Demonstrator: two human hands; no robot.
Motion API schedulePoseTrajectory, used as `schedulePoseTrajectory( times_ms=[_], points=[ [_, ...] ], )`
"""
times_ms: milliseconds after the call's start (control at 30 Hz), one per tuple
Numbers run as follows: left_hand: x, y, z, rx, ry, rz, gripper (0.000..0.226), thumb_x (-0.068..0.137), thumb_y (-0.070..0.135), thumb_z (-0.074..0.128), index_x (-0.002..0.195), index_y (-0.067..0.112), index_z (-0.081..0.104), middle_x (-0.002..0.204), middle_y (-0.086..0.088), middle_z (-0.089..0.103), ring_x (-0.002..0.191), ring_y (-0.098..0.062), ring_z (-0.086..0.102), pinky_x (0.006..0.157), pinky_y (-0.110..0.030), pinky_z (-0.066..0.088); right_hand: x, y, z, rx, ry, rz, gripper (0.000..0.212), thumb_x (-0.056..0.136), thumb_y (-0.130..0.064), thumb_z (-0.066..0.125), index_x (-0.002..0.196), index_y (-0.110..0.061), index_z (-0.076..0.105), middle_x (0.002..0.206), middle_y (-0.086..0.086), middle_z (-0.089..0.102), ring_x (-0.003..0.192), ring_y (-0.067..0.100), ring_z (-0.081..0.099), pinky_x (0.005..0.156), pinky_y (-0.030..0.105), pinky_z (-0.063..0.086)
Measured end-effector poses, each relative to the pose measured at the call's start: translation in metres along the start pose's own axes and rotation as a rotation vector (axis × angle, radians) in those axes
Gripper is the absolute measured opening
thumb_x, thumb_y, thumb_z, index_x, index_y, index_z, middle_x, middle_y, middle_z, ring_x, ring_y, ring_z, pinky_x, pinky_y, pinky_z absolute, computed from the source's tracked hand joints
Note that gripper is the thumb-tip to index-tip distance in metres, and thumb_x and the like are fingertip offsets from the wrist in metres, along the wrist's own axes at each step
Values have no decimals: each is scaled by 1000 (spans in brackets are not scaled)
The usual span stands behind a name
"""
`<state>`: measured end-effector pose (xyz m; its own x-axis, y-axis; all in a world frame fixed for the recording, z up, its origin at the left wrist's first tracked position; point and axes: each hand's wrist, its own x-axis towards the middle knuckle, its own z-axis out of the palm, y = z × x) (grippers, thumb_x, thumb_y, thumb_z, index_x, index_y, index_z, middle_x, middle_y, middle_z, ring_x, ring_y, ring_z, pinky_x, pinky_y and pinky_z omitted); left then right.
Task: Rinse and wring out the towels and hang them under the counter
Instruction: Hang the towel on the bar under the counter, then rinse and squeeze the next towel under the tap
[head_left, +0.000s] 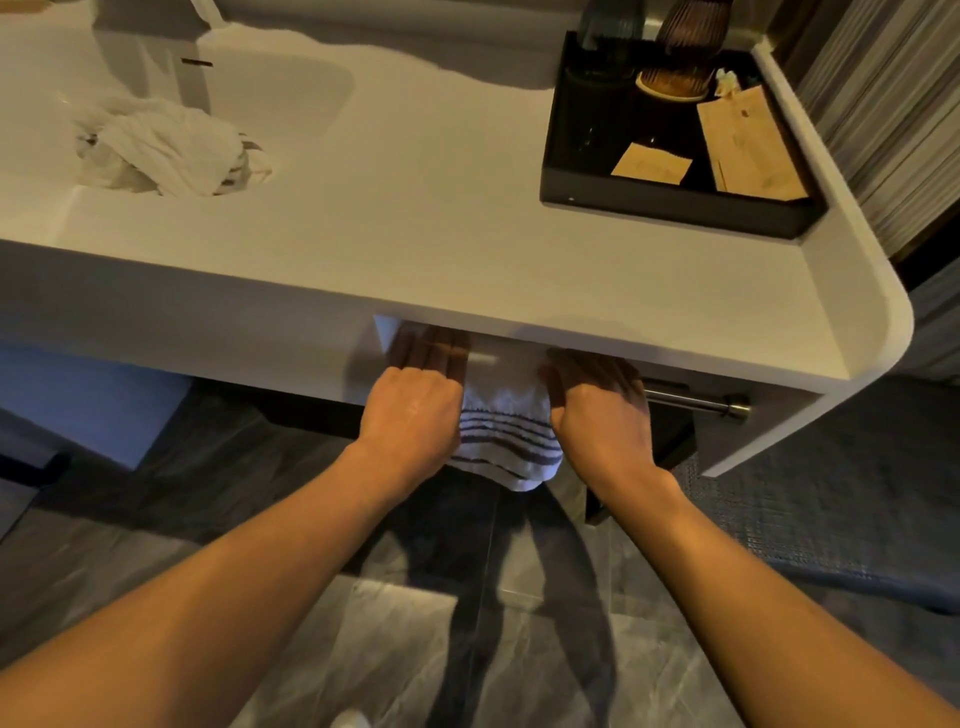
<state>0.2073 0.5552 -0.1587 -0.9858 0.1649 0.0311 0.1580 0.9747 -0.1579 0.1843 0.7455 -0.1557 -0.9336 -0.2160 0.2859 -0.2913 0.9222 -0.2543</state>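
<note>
A white towel with dark stripes hangs over the metal rail under the white counter. My left hand grips the towel's left side. My right hand grips its right side. The fingers of both hands reach up behind the counter's front edge and are partly hidden. A second towel, white and twisted into a heap, lies in the sink basin at the upper left.
A black tray with paper packets, a cup and a dark glass stands at the counter's right end. A striped curtain hangs beyond it. Below lies a grey tiled floor and a woven mat on the right.
</note>
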Motion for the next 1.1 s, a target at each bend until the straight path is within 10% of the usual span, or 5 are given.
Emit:
schedulePoseTrajectory(
  times_ms=[300,467,567,833,1100],
  points=[
    [4,5,-31,-201,-182,-53,15,82,25,61,77,20,48,95,-9,70,79,-28,59,70,-37,36,7,-11,-23,-6,-484,196,30,99,-21,43,114,-8,67,122,17,66,114,37,59,104,46,44],
    [-48,5,-57,-271,-321,10,77,85,18,57,151,-1,23,158,-23,28,146,-42,24,119,-46,23,-41,-27,-63,157,-342,191,37,105,-28,39,135,-11,51,134,13,57,128,35,50,111,52,34],
    [-95,-9,-109,-330,-527,67,81,94,19,48,158,3,2,168,-16,0,155,-30,1,125,-42,10,-78,-53,-121,461,-379,280,44,105,-26,45,147,-14,43,155,7,42,149,32,24,119,47,26],
    [-108,-117,-295,-228,-404,68,30,95,17,47,121,10,60,122,-15,61,107,-36,59,78,-41,47,35,-165,-260,494,-305,125,25,97,-26,51,79,-16,65,78,2,69,74,23,62,64,35,47],
    [-75,-271,-336,-242,-201,-138,37,96,20,46,130,21,61,132,-5,61,113,-30,60,80,-35,46,145,-307,-268,478,-267,-42,29,99,-30,48,79,-16,64,75,1,67,67,18,64,69,39,59]
  ],
)
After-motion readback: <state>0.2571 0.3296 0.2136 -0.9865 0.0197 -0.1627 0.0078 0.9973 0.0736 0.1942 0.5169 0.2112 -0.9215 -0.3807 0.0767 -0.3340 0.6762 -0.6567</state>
